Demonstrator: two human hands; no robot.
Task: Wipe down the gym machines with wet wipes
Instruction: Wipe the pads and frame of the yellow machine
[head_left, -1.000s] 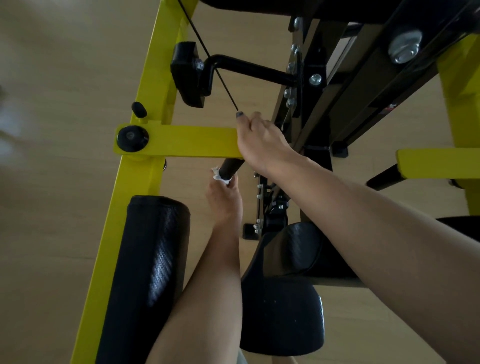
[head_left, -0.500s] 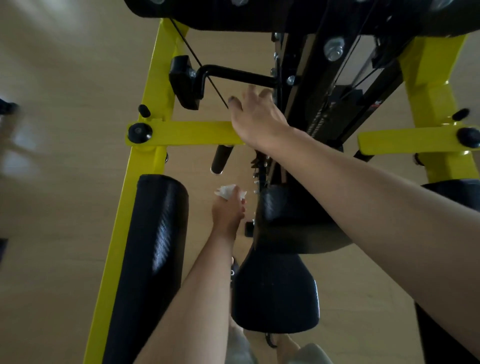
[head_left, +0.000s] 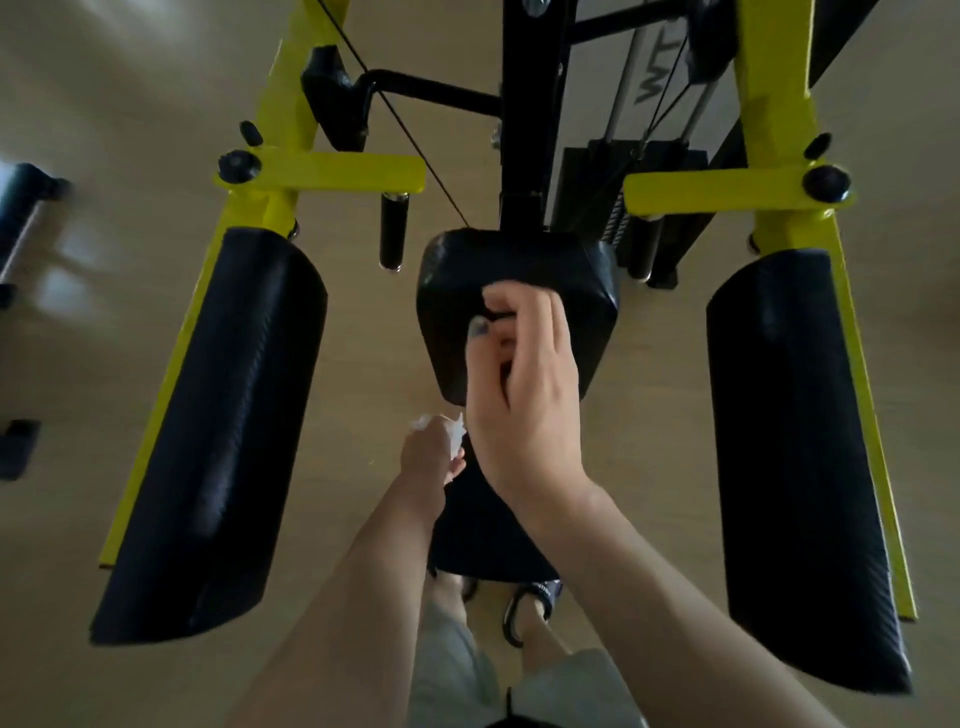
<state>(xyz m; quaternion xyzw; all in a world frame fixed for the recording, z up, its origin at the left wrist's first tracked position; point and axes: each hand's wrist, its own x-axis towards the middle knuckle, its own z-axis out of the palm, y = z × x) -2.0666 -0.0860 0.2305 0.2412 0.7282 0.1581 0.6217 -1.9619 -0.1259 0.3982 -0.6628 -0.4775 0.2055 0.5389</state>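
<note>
Gym machine seen from above, with both hands drawn back from the frame. The right hand (head_left: 524, 374), which a second ago rested on the yellow crossbar (head_left: 332, 176), is now off it and hangs over the black seat pad (head_left: 582, 291); its fingers are loosely curled and its grip has hold of nothing that can be seen. Whether it touches the pad cannot be told. The left hand (head_left: 434, 457), which a second ago worked at the short black handle (head_left: 393, 228) under the crossbar, now sits lower, beside the near part of the seat, its grip closed around a crumpled white wet wipe (head_left: 441, 423). The wipe is clear of the handle and appears to touch no part of the machine. The long black side pads (head_left: 218, 431) flank the seat, well apart from both hands. Judged from this, wiping of the handle is over, and the seat pad is probably the next surface; the side pads likely remain to be done.
</note>
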